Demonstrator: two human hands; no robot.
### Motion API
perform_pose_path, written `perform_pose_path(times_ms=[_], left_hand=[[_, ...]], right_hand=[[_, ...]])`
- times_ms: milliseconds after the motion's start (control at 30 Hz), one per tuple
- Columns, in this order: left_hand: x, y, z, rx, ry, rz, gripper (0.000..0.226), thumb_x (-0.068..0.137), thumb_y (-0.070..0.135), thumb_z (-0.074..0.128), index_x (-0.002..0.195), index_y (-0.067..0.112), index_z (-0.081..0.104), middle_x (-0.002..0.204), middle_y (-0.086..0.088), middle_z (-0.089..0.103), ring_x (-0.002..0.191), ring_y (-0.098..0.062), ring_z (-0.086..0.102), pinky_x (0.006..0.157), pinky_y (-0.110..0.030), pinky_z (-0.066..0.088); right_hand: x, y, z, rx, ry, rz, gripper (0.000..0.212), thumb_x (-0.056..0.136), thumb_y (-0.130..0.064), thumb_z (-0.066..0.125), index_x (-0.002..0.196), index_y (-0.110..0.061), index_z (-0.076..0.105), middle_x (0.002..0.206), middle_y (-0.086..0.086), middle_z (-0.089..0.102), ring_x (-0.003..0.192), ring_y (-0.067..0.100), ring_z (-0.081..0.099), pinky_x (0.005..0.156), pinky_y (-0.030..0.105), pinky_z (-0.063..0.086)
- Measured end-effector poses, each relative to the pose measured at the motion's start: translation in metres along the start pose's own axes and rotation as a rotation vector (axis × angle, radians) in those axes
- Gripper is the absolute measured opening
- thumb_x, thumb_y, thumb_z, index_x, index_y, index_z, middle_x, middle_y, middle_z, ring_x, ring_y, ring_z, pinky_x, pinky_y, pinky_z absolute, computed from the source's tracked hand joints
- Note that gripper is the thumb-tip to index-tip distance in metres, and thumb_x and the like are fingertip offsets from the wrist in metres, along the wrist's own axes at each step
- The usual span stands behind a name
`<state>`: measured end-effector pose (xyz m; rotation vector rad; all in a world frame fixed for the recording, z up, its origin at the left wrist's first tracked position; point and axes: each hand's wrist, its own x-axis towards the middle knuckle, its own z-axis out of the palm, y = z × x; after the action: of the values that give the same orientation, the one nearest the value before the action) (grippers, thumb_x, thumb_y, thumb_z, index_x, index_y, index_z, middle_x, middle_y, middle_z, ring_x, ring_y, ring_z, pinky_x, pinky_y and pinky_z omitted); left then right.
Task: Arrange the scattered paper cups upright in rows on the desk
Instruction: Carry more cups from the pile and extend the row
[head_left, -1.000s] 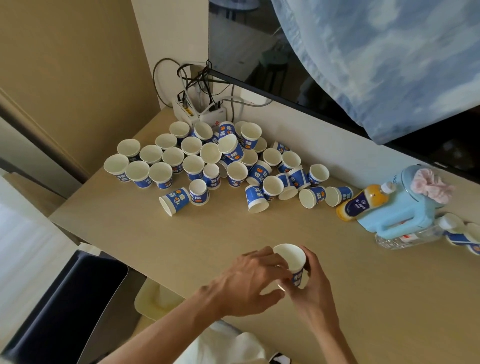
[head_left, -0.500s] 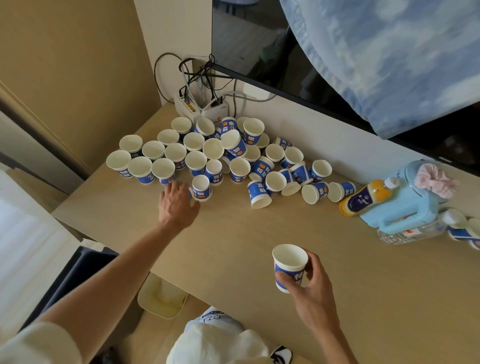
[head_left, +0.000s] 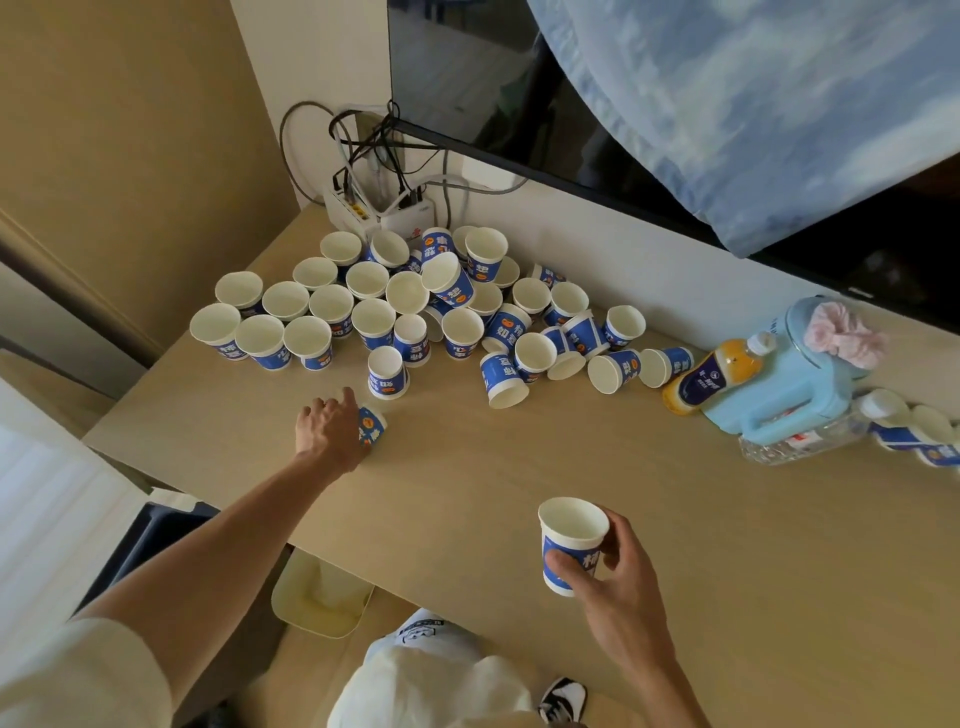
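Since half a second ago the left hand (head_left: 332, 434) has drawn back from the front of the cup pile toward the near edge of the worktop (head_left: 519, 457). Its grip is now curled round a tilted paper cup (head_left: 371, 423); whether that cup touches the surface I cannot tell. The right hand (head_left: 618, 582) stays by the near edge, its grip wrapped round a second cup (head_left: 571, 540), held upright with its mouth up. Toward the far left corner the upright cups (head_left: 285, 322) stand in rough rows, touching one another. Beside them, along the far edge, the heaped cups (head_left: 498, 322) lie jumbled, several on their sides or upside down. Further right along that edge lie an orange bottle (head_left: 717, 376), a pale blue jug (head_left: 779, 395) and a clear bottle (head_left: 800, 441).
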<state>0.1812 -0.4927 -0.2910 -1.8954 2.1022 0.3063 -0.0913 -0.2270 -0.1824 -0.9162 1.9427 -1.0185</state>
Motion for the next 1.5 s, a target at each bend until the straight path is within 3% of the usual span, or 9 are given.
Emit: perform_pose_path(times_ms=[167,267,367,500,700,1033,1233,1367,1500], left_hand=[[-0.007,0.007,-0.004,-0.186,-0.171,0.046,0.085,0.076,0.052,0.081,0.145,0.021,0.041,0.125,-0.009,0.066,0.119,-0.03,0.057,0.09,-0.039,0.055],[-0.018,0.026,-0.016,-0.562,-0.237,0.02,0.086,0.073,0.049,0.084,0.144,0.022,0.046,0.127,-0.01,0.066,0.114,-0.031,0.062,0.094,-0.039,0.054],[-0.042,0.055,-0.039,-1.095,-0.372,0.036,0.075,0.067,0.034,0.086,0.134,0.02,0.055,0.106,-0.006,0.067,0.087,-0.019,0.065,0.07,-0.024,0.054],[-0.082,0.085,-0.062,-1.329,-0.495,0.198,0.065,0.065,0.029,0.087,0.124,0.02,0.061,0.1,-0.006,0.069,0.077,-0.018,0.065,0.064,-0.027,0.055],[-0.136,0.133,-0.059,-1.394,-0.808,0.337,0.056,0.067,0.046,0.08,0.105,0.005,0.076,0.101,-0.025,0.074,0.085,-0.028,0.069,0.089,-0.041,0.053],[-0.243,0.262,-0.04,-1.551,-1.049,0.339,0.042,0.078,0.023,0.068,0.099,-0.012,0.069,0.085,-0.028,0.065,0.067,-0.03,0.067,0.063,-0.034,0.054],[-0.324,0.35,-0.024,-1.504,-1.016,0.633,0.078,0.044,0.036,0.099,0.108,-0.002,0.076,0.109,-0.033,0.071,0.094,-0.039,0.072,0.076,-0.036,0.061],[-0.378,0.399,-0.011,-1.438,-0.919,0.665,0.049,0.057,0.011,0.084,0.103,-0.004,0.075,0.095,-0.029,0.072,0.077,-0.03,0.072,0.063,-0.03,0.057],[-0.413,0.428,-0.005,-1.526,-0.882,0.595,0.063,0.053,0.02,0.086,0.107,-0.008,0.07,0.093,-0.026,0.069,0.08,-0.03,0.066,0.071,-0.035,0.052]], right_hand=[[-0.001,0.002,0.002,0.034,-0.009,0.025,0.055,0.065,-0.038,0.081,0.117,-0.032,0.063,0.105,-0.023,0.069,0.1,0.002,0.064,0.078,0.013,0.048],[-0.003,0.003,0.002,0.062,0.004,0.053,0.054,0.065,-0.037,0.08,0.115,-0.033,0.063,0.103,-0.023,0.069,0.098,0.001,0.065,0.076,0.011,0.048],[-0.006,0.005,0.002,0.091,0.021,0.082,0.053,0.065,-0.035,0.081,0.115,-0.031,0.064,0.102,-0.022,0.07,0.095,0.001,0.066,0.077,0.013,0.05],[-0.013,0.01,-0.004,0.141,0.063,0.128,0.056,0.064,-0.035,0.081,0.116,-0.029,0.064,0.105,-0.016,0.072,0.098,0.005,0.068,0.079,0.017,0.053],[-0.027,0.016,-0.043,0.244,0.237,0.167,0.05,0.072,-0.018,0.088,0.115,-0.028,0.065,0.103,-0.013,0.073,0.093,0.003,0.068,0.076,0.015,0.052],[-0.082,0.071,-0.137,0.476,0.477,0.232,0.066,0.051,-0.034,0.084,0.114,-0.026,0.066,0.105,-0.007,0.076,0.099,0.015,0.073,0.084,0.032,0.059],[-0.141,0.117,-0.22,0.598,0.604,0.236,0.061,0.054,-0.021,0.083,0.112,-0.021,0.066,0.098,-0.008,0.077,0.089,0.008,0.072,0.072,0.023,0.056],[-0.184,0.154,-0.269,0.629,0.644,0.252,0.058,0.06,-0.007,0.09,0.111,-0.019,0.065,0.106,0.002,0.074,0.083,0.004,0.071,0.066,0.02,0.056],[-0.212,0.18,-0.302,0.63,0.696,0.287,0.05,0.074,0.003,0.086,0.112,-0.022,0.065,0.108,-0.001,0.072,0.098,0.015,0.068,0.07,0.023,0.054]])
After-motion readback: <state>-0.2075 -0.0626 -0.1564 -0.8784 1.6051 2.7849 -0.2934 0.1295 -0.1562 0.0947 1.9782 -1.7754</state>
